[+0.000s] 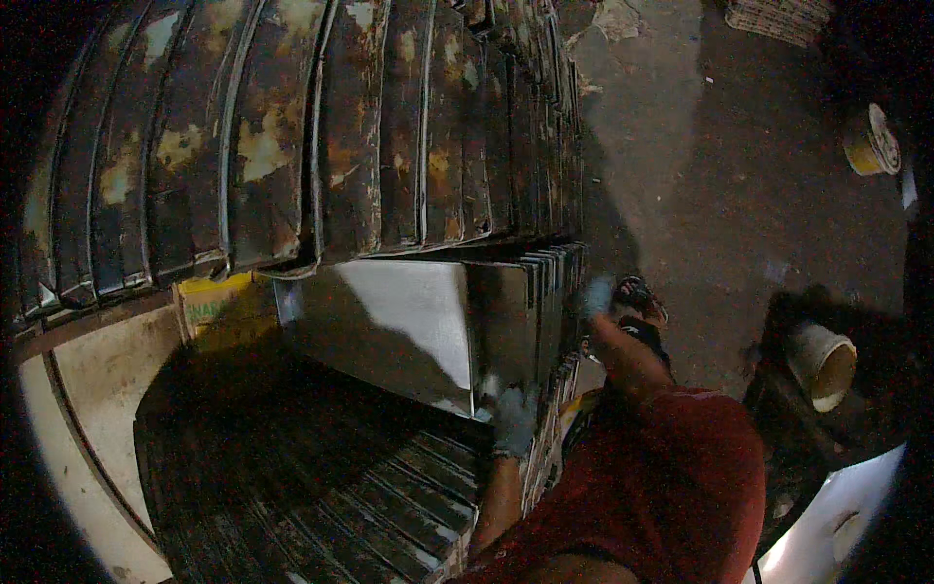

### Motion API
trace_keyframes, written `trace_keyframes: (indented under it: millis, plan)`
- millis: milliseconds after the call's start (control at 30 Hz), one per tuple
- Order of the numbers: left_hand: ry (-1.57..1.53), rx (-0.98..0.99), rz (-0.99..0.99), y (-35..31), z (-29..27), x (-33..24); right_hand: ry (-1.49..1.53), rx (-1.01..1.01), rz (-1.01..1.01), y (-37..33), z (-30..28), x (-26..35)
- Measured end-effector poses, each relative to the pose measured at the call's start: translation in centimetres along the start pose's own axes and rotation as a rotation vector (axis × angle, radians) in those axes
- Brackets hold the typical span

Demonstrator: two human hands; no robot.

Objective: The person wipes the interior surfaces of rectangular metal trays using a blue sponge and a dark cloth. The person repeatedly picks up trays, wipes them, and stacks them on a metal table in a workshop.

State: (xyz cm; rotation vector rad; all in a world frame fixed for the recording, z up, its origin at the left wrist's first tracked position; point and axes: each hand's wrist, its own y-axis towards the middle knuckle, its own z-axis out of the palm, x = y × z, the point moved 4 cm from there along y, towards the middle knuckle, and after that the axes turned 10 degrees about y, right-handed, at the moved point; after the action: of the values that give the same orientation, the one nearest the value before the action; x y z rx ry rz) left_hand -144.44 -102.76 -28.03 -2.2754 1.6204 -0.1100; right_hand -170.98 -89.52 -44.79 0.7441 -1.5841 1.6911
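Above you in the view, and largest, is the wide row of dark, rust-stained metal panels with raised straight edges (263,146). Below it spreads the dark ribbed metal pile (331,496), half lost in shadow. Between these two lies the flat, smooth, silver-grey metal panel (389,331), its face partly bright and partly in shade. At its right side stands the row of thin, dark metal sheet edges (556,277), close one to another. Near its left end you have the yellow box with a printed side (233,331).

Smallest are your two hands, in pale grey-blue gloves. Your left hand (514,420) is at the near right corner of the silver panel, touching it or just beside it. Your right hand (595,297) is by the outer side of the sheet edges. For both hands I cannot tell how far the grip is open, nor if it has hold of something, because the fingers are dark and blurred.

By its look, the panel should be stiff but thin, rather light alone, and heavier if several come together. The smooth face may slide under your gloves, the edges may be sharp, and the corners could bend. Better you take it by two opposite edges, with the palms kept off the corners
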Motion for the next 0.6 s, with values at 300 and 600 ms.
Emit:
trace_keyframes:
  millis: [300, 600]
  plan:
    - [-0.037, -0.138, -0.012, 1.9, -4.4, -4.0, -0.117, 0.101, -0.028, 1.1, 0.4, 0.7]
    - [-0.472, -0.416, -0.272, -2.9, -15.3, -9.2, -0.428, 0.423, -0.190, 1.4, 0.6, 1.3]
